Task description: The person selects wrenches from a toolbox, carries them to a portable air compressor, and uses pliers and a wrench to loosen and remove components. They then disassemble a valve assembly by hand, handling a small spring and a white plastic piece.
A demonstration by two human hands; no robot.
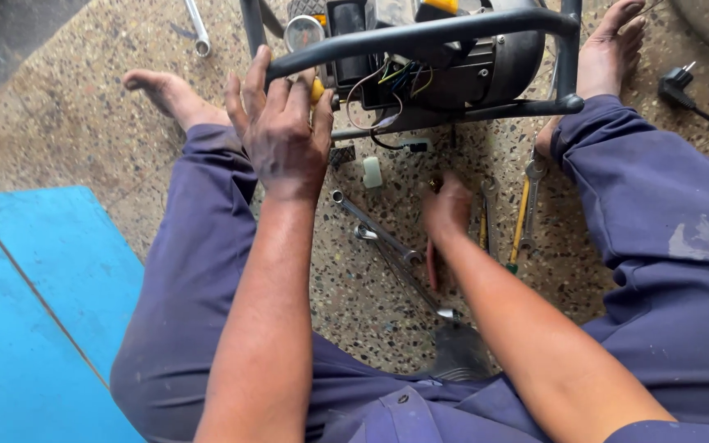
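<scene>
Your left hand (282, 131) is clamping the machine's black frame bar (420, 34), steadying it. Your right hand (446, 209) is blurred over the spanners (375, 234) just beside it; can't tell its grip.

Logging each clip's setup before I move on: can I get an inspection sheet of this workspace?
Surface: speckled stone floor, person seated on it with legs spread, bare feet.
Job's things: small machine in a black tube frame, pressure gauge on it.
Clutter: spanners and a yellow-handled screwdriver on the floor between the legs; small white block.
Hands: left hand on the frame bar, a yellow part by its fingers; right hand blurred, low over the tools, grasp unclear.
Cables: loose coloured wires hanging from the machine; black plug with cord at right.
Surroundings: blue board at left.
</scene>
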